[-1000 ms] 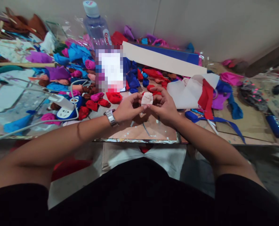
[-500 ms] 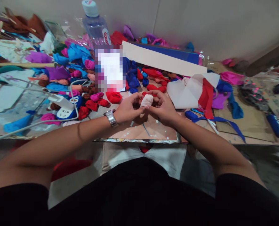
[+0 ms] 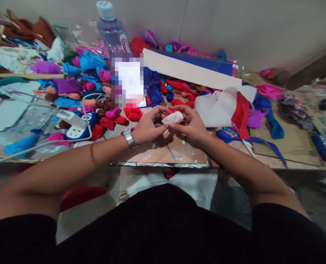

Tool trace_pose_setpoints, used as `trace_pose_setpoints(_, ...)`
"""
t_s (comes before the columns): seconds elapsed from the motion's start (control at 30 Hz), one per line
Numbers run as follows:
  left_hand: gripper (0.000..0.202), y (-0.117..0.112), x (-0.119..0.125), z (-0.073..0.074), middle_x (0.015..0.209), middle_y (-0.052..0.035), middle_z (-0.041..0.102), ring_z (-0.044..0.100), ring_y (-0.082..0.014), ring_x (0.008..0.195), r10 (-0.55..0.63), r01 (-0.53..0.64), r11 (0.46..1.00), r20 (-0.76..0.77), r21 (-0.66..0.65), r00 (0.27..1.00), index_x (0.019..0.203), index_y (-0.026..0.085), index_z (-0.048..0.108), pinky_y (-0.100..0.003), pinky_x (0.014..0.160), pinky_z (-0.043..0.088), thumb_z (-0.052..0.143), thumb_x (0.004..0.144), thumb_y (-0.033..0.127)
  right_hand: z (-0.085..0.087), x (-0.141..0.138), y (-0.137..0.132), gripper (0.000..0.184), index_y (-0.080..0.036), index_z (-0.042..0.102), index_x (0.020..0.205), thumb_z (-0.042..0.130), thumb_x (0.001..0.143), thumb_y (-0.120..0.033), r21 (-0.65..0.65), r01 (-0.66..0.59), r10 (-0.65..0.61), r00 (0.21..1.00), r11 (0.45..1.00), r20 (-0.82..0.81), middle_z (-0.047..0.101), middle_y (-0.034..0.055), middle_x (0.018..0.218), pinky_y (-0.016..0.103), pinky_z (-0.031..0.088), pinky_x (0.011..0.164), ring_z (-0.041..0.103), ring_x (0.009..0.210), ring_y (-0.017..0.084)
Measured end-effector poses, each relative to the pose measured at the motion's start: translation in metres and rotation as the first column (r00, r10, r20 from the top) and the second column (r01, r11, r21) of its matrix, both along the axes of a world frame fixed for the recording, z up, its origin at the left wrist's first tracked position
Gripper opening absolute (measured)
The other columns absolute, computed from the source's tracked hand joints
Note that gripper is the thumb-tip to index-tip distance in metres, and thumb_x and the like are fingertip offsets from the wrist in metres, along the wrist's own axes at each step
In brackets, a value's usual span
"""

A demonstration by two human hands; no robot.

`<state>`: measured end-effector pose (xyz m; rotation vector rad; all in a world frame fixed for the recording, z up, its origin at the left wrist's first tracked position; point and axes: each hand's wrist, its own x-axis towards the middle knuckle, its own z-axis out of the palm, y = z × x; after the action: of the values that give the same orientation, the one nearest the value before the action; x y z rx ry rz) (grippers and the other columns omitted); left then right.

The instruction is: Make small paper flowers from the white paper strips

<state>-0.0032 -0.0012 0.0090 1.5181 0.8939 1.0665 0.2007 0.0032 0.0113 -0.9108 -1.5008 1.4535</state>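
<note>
Between my two hands is a small whitish bundle (image 3: 173, 118), which looks like gathered paper or thin cloth, held just above the front of the table. My left hand (image 3: 149, 126), with a metal watch (image 3: 129, 138) on its wrist, pinches the bundle's left end. At the other end the fingers of my right hand (image 3: 193, 126) curl around it, thumb in front. Something red shows just behind the bundle; whether it is part of it I cannot tell. A red cloth bundle (image 3: 133, 114) lies left of my left hand.
A clear bottle (image 3: 112, 33) stands behind a blurred-out bright screen (image 3: 129, 79). Blue and white power strip (image 3: 79, 128) and its cable lie at left, among colourful cloth bundles. On the right are white sheets (image 3: 212, 108), a blue strip (image 3: 270, 145) and cardboard (image 3: 292, 150).
The white bundle has turned from a stubby shape to a longer one lying sideways, its narrow end toward my left hand. Both hands stay in nearly the same place.
</note>
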Motion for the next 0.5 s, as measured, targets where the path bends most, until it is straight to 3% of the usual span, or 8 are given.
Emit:
trace_pose_setpoints(0.2,0.047,0.0026,-0.0033,-0.0096,0.091,-0.0014,0.068,0.065,-0.0154,0.08,-0.025,0.029,0.999,-0.079,0.045,0.997,0.12,0.019,0.059,-0.027,0.075,0.05,0.076,0.077,0.023,0.0027,-0.0002,-0.0005,0.051,-0.022,0.068,0.104,0.096,0.07,-0.047,-0.011,0.035,-0.035,0.999,0.999,0.013,0.073,0.0011,0.102,0.025,0.057,0.072,0.068,0.083,0.015)
trace_pose_setpoints(0.33,0.045,0.0029,-0.0043,-0.01,0.094,-0.002,0.068,0.064,-0.0148,0.082,-0.014,0.019,0.998,-0.086,0.057,0.996,0.119,0.019,0.06,-0.026,0.075,0.049,0.075,0.077,0.021,0.0019,-0.0018,-0.0008,0.048,-0.022,0.065,0.095,0.096,0.069,-0.046,-0.039,0.027,-0.027,0.999,0.999,0.02,0.068,-0.0022,0.088,0.023,0.05,0.063,0.061,0.073,0.012)
trace_pose_setpoints(0.5,0.04,0.0039,-0.0032,-0.01,0.108,-0.0052,0.07,0.067,-0.0165,0.095,0.03,-0.025,0.998,-0.076,0.066,0.997,0.117,0.019,0.063,-0.028,0.084,0.053,0.074,0.078,0.022,0.0025,-0.0039,-0.002,0.049,-0.021,0.062,0.09,0.096,0.068,-0.048,-0.042,0.012,-0.011,1.0,0.999,0.024,0.066,-0.0033,0.085,0.023,0.051,0.068,0.061,0.076,0.013)
